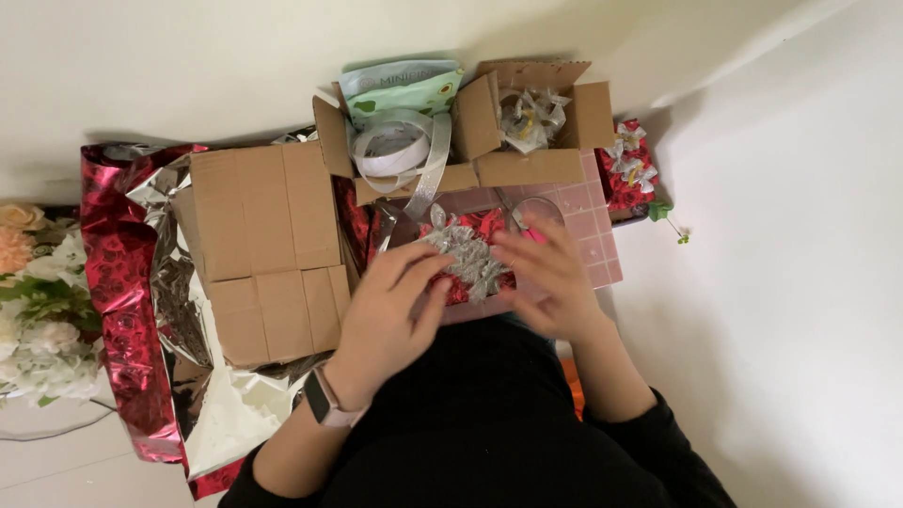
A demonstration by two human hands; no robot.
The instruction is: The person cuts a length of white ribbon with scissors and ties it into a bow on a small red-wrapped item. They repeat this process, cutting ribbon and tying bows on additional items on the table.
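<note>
Both hands, left [384, 310] and right [550, 282], pressed on one silver-and-red bow [467, 256] atop pink mat [597, 230]; grips flat, fingers spread, clamped on nothing. Could crush the loops, or catch the pink scissors [529, 226] under right fingers. Two open boxes [541, 118], one flat cardboard [263, 249], one ribbon roll [393, 149], one finished bow [628, 169].

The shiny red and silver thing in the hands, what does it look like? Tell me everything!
The red and silver bundle looks like crinkly foil: red with a rose pattern, with a frilly silver ribbon bunched across its top. It lies on a pink gridded mat, just in front of an open cardboard box. The left hand presses its fingers on the left side, and the right hand touches the right side. Its underside is hidden.
</note>
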